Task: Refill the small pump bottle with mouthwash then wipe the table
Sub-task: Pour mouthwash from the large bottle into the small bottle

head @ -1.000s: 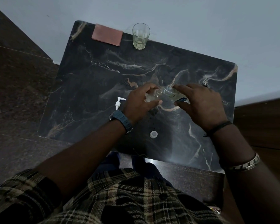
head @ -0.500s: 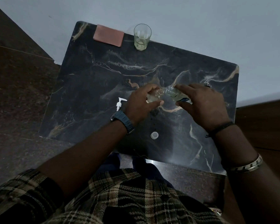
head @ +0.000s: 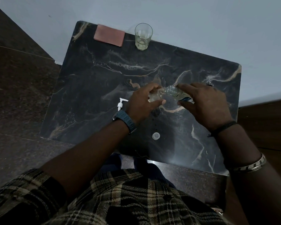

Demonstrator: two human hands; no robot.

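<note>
Now you hold the small pump bottle (head: 155, 97) upright in your left hand (head: 142, 103), fingers and thumb curled round it, so its open neck meets the tilted mouthwash bottle (head: 177, 93) that your right hand (head: 204, 103) pinches between thumb and fingers, mouth to mouth so the liquid should run across without spilling on the marble table (head: 169, 65). Both wrists hover above the tabletop, backs of the hands up; the pump head (head: 121, 103) lies just outside your left wrist, and the white cap (head: 155, 136) lies nearer you, below the grip.

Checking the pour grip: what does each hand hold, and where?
Left hand grips the small bottle round its body; right hand holds the tilted mouthwash bottle by its lower body.
</note>
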